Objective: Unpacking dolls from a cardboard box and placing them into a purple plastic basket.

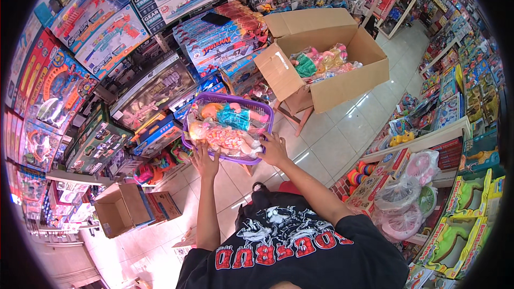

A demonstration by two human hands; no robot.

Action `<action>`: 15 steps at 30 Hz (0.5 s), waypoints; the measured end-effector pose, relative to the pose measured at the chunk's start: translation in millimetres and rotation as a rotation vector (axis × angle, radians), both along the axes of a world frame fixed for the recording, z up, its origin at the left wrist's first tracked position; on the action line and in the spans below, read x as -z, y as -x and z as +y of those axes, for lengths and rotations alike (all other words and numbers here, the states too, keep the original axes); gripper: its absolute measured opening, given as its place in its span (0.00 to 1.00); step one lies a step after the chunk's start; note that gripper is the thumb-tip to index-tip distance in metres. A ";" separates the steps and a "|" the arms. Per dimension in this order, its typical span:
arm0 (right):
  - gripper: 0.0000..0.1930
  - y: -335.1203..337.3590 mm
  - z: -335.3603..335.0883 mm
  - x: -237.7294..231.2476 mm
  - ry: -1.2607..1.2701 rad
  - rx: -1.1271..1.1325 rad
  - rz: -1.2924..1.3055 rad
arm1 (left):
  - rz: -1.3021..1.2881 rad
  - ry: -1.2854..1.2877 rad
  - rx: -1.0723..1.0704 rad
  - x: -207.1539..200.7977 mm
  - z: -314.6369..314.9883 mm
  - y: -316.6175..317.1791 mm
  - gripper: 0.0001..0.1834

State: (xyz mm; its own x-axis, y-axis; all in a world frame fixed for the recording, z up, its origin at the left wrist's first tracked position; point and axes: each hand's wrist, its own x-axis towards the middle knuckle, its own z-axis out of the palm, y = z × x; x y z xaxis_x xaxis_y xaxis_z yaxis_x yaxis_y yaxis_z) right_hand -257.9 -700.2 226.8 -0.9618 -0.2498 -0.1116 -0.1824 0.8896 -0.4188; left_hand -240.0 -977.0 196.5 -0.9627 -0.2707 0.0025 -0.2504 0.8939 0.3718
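Note:
A purple plastic basket (pixel 270 113) stands in front of me, holding dolls in clear plastic wrapping. On the near side lies a blond doll in a pink-and-yellow flowered dress (pixel 227 138); beyond it is a doll in a turquoise top (pixel 235 118). My left hand (pixel 205 161) rests at the basket's near left corner, fingers spread by the flowered doll's head. At the near right corner, my right hand (pixel 274 151) has its fingers apart beside that doll's feet. Neither hand is closed round anything I can see; the undersides of the fingers are hidden.
An open cardboard box (pixel 350 85) with more wrapped dolls stands on a wooden stool (pixel 295 123) at the far right. A smaller open carton (pixel 115 211) is on the tiled floor at left. Toy shelves line both sides; bagged fans (pixel 399 200) sit at right.

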 end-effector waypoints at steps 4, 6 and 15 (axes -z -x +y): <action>0.33 -3.0 6.9 12.3 0.082 -0.058 -0.009 | 0.143 -0.018 -0.037 6.2 9.6 -16.6 0.35; 0.31 -13.1 19.5 13.6 0.190 -0.070 0.088 | 0.226 -0.053 -0.036 14.4 18.2 -32.1 0.33; 0.18 -120.2 152.6 129.5 0.184 0.444 -0.047 | -0.326 -0.318 -0.041 156.0 22.9 -150.5 0.24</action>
State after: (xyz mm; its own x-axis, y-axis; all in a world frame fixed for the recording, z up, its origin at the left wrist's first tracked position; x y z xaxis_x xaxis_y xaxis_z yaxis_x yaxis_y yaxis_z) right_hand -137.7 -547.5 97.2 -0.9750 0.1642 -0.1500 0.2211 0.7877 -0.5750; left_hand -89.5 -954.1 40.6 -0.8877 -0.2469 -0.3886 -0.4328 0.7351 0.5218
